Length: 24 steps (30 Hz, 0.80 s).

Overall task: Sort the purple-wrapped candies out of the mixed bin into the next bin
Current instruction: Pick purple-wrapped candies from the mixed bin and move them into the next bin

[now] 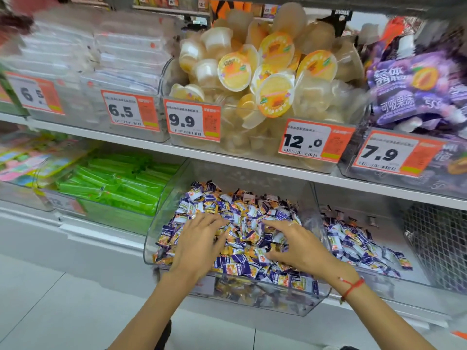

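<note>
both hands down in mixed bin (pixel 161 238). left hand (pixel 195 245) spread flat, fingers resting on heaped candies (pixel 242 236), purple and orange mixed. right hand (pixel 300 248) beside it, fingers splayed and bent into pile; cannot tell if anything pinched. next bin (pixel 414 276) just right of right hand, purple-wrapped candies (pixel 353 243) inside. red string bracelet (pixel 352 286) on right wrist.

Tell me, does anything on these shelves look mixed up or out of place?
Yes. The mixed bin under both hands holds purple-wrapped candies jumbled with orange-wrapped ones, while the next bin on its right looks mostly purple.
</note>
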Each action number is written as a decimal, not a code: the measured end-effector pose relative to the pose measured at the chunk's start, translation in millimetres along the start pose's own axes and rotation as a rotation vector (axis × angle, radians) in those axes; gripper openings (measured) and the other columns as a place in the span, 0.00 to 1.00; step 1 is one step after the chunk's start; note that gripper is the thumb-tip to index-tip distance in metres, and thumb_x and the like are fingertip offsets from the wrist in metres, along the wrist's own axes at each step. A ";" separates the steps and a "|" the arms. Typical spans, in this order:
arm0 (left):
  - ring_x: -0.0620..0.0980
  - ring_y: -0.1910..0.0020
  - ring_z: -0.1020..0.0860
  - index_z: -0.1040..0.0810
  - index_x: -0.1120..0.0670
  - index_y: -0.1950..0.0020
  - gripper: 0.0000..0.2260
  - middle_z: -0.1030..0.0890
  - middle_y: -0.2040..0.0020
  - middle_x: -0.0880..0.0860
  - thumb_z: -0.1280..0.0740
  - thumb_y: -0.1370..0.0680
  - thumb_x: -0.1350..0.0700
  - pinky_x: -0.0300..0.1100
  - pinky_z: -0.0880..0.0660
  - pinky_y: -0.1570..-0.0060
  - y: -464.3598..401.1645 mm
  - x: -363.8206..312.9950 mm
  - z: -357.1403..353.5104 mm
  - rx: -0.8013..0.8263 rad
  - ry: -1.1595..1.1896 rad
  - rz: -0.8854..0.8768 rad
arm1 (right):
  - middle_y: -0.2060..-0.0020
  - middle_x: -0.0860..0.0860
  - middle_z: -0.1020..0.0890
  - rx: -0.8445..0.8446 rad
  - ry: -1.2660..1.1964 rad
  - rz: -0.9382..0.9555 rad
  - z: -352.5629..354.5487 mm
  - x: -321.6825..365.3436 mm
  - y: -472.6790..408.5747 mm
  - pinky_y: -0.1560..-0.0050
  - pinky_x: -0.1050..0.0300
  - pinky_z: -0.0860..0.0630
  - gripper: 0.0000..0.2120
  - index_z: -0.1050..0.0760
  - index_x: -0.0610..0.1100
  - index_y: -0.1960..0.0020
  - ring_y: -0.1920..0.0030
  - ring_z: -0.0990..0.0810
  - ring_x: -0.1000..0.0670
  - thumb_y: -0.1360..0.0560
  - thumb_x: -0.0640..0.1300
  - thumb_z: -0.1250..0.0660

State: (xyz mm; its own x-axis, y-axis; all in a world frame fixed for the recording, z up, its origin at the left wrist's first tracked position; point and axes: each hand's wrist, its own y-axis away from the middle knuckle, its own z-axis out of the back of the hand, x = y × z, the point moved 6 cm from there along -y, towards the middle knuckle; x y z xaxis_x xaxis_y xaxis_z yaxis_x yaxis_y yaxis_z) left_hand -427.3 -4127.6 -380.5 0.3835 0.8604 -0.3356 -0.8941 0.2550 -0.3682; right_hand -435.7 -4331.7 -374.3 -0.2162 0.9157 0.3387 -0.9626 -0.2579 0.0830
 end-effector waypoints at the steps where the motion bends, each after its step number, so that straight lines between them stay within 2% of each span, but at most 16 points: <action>1: 0.47 0.37 0.31 0.25 0.47 0.34 0.14 0.25 0.37 0.44 0.39 0.19 0.48 0.45 0.34 0.39 -5.0 -8.5 -4.6 0.063 0.027 -0.031 | 0.28 0.54 0.34 0.024 0.013 0.002 -1.5 -2.6 1.8 0.34 0.50 0.31 0.34 0.41 0.58 0.26 0.29 0.35 0.50 0.27 0.59 0.31; 3: 0.45 0.32 0.36 0.32 0.45 0.29 0.18 0.30 0.32 0.43 0.43 0.19 0.45 0.44 0.37 0.34 -15.9 -26.9 -15.5 0.190 0.025 -0.100 | 0.29 0.56 0.32 0.031 0.039 -0.003 -1.8 -6.1 4.3 0.34 0.50 0.31 0.30 0.36 0.57 0.28 0.29 0.34 0.51 0.27 0.61 0.32; 5: 0.46 0.30 0.38 0.36 0.44 0.27 0.21 0.33 0.29 0.44 0.43 0.19 0.42 0.46 0.39 0.32 -24.3 -41.6 -25.6 0.299 -0.023 -0.152 | 0.34 0.57 0.27 0.025 0.048 -0.003 -2.2 -6.1 4.8 0.37 0.50 0.29 0.26 0.30 0.57 0.32 0.33 0.30 0.52 0.28 0.63 0.33; 7: 0.47 0.31 0.37 0.33 0.44 0.29 0.20 0.31 0.30 0.44 0.40 0.20 0.43 0.45 0.39 0.34 -27.3 -47.2 -30.9 0.325 -0.067 -0.172 | 0.35 0.57 0.26 0.017 0.033 -0.018 -2.0 -5.8 5.0 0.39 0.52 0.28 0.25 0.30 0.56 0.32 0.35 0.29 0.53 0.27 0.63 0.35; 11: 0.43 0.34 0.35 0.26 0.43 0.37 0.14 0.28 0.34 0.40 0.36 0.22 0.44 0.40 0.40 0.35 -20.9 -39.8 -30.0 0.199 0.026 -0.122 | 0.29 0.53 0.33 -0.066 0.001 -0.066 2.4 -9.0 1.2 0.35 0.53 0.30 0.28 0.42 0.54 0.25 0.30 0.33 0.50 0.22 0.57 0.38; 13: 0.40 0.35 0.34 0.24 0.42 0.40 0.12 0.28 0.36 0.37 0.35 0.23 0.45 0.38 0.41 0.33 -14.6 -34.4 -29.8 0.158 0.080 -0.094 | 0.25 0.52 0.40 -0.066 0.020 -0.052 -1.0 -8.2 -5.2 0.29 0.52 0.37 0.28 0.48 0.54 0.23 0.26 0.42 0.50 0.19 0.50 0.41; 15: 0.39 0.38 0.31 0.22 0.42 0.45 0.09 0.25 0.41 0.37 0.32 0.24 0.47 0.38 0.38 0.33 -10.3 -30.5 -25.3 0.083 0.108 -0.066 | 0.23 0.53 0.47 -0.019 0.044 -0.016 -11.8 -6.8 -15.6 0.24 0.50 0.49 0.29 0.52 0.56 0.22 0.23 0.50 0.51 0.19 0.43 0.45; 17: 0.39 0.42 0.28 0.22 0.42 0.48 0.07 0.22 0.46 0.37 0.31 0.25 0.47 0.36 0.35 0.38 -9.0 -25.8 -16.6 -0.028 0.118 -0.001 | 0.23 0.53 0.47 0.048 0.075 0.019 -25.4 -4.2 -23.5 0.24 0.46 0.53 0.30 0.52 0.57 0.23 0.23 0.51 0.51 0.20 0.39 0.48; 20: 0.40 0.45 0.25 0.21 0.43 0.45 0.10 0.21 0.47 0.39 0.32 0.25 0.45 0.35 0.33 0.44 -10.1 -21.4 -12.9 -0.102 0.102 0.072 | 0.29 0.53 0.32 0.046 0.126 0.058 -30.5 -1.1 -26.3 0.29 0.50 0.39 0.23 0.40 0.56 0.26 0.28 0.38 0.50 0.19 0.42 0.47; 22: 0.40 0.43 0.26 0.22 0.43 0.41 0.13 0.22 0.43 0.39 0.34 0.24 0.43 0.35 0.32 0.43 -10.8 -19.3 -13.2 -0.102 0.093 0.102 | 0.34 0.55 0.27 -0.068 0.126 0.049 -19.0 0.4 -23.5 0.35 0.53 0.32 0.19 0.32 0.57 0.30 0.33 0.33 0.51 0.20 0.44 0.40; 24: 0.39 0.42 0.26 0.24 0.43 0.38 0.15 0.22 0.42 0.39 0.36 0.23 0.42 0.35 0.31 0.43 -10.6 -19.0 -13.2 -0.102 0.082 0.110 | 0.37 0.58 0.24 -0.156 0.145 0.029 -10.4 0.8 -18.4 0.40 0.56 0.30 0.17 0.26 0.59 0.37 0.35 0.31 0.52 0.23 0.45 0.35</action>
State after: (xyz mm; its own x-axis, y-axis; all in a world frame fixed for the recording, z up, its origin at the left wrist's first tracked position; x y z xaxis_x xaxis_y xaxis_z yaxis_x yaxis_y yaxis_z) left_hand -422.1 -4152.5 -381.7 0.3059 0.8406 -0.4470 -0.9053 0.1115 -0.4099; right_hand -419.8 -4323.0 -385.3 -0.2550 0.9461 0.1997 -0.9667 -0.2448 -0.0745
